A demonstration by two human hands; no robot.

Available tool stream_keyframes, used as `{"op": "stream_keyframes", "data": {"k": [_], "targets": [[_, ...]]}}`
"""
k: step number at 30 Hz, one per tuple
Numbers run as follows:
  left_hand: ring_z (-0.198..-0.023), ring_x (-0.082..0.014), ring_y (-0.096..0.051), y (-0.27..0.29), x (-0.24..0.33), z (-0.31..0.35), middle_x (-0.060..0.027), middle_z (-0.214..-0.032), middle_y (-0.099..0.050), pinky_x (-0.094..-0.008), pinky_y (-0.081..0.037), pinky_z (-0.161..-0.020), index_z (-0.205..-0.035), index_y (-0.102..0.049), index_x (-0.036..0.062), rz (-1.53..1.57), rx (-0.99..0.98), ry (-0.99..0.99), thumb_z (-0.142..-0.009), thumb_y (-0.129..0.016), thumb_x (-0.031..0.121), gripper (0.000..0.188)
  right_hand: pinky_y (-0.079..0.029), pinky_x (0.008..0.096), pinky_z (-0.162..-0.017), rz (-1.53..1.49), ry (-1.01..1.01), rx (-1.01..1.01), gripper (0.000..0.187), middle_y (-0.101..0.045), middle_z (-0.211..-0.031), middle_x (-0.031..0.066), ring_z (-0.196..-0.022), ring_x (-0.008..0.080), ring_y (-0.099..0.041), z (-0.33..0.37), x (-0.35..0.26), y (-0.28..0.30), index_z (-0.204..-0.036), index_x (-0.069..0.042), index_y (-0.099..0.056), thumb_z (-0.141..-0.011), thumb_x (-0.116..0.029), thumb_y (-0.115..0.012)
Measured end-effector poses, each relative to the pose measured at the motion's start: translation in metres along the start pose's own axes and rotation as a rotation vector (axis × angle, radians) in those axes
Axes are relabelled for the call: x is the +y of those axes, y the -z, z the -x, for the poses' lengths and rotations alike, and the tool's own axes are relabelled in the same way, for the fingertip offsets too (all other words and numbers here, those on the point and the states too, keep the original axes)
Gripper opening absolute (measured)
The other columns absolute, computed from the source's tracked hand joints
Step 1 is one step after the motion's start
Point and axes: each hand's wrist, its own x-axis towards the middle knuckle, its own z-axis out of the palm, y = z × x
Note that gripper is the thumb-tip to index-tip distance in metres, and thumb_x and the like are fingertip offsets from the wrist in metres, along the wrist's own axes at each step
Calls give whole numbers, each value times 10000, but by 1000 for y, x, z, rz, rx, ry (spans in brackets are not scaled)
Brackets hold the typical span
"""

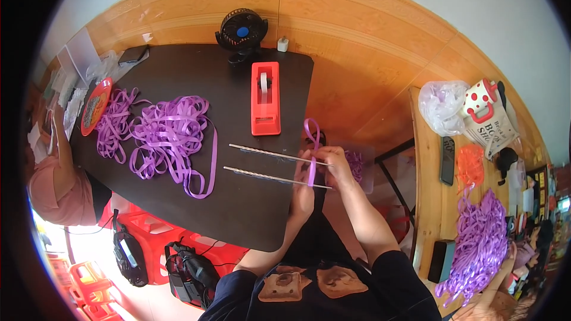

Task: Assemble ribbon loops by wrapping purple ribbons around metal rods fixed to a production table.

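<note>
The dark, flat-topped table (238,202) spreads to the left of both hands. Well left of the left hand lies a loose heap of shiny purple ribbon (172,131); beyond the hands stands a red, oblong tape dispenser (257,98). The right hand (338,165) has its fingers closed on a narrow purple ribbon strip (313,173), which crosses two thin, twisted silvery metal rods (256,173). The left hand (302,195) is just beside the strip, its grip partly hidden; I cannot tell its state.
</note>
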Motion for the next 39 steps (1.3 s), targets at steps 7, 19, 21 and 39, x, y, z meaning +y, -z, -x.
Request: {"op": "stream_keyframes", "data": {"k": [7, 19, 21, 39], "targets": [[-835, -126, -600, 9, 4, 1, -77, -1027, -636, -236, -463, -741, -1088, -632, 36, 7, -113, 173, -955, -547, 166, 204, -399, 256, -404, 153, -131, 58, 179, -636, -632, 74, -480, 125, -549, 51, 22, 1, -758, -11, -681, -833, -135, -575], [-767, -132, -624, 23, 18, 41, -76, -866, -684, -259, -493, -760, -1006, -672, 16, 130, -60, 380, -910, -623, 142, 166, -445, 214, -556, 298, -10, 221, 174, -668, -810, 76, -633, 103, -580, 134, 90, 54, -963, -25, -676, -815, -115, -655], [-777, -132, -625, 23, 21, 43, -77, -871, -685, -258, -491, -768, -1015, -670, 15, 129, -60, 391, -906, -629, 145, 175, -472, 265, -709, 237, 317, 337, 303, -644, -943, 79, -789, 132, -586, 137, 93, 48, -1067, -13, -641, -783, -99, -704], [-803, -128, -605, 26, 27, 49, -58, -878, -676, -250, -478, -795, -1010, -690, 17, 53, -22, 440, -862, -673, 109, 175, -438, 272, -588, 170, 335, 133, 98, -645, -765, 60, -682, 156, -598, 160, 93, -27, -879, 22, -632, -860, -74, -630]]}}
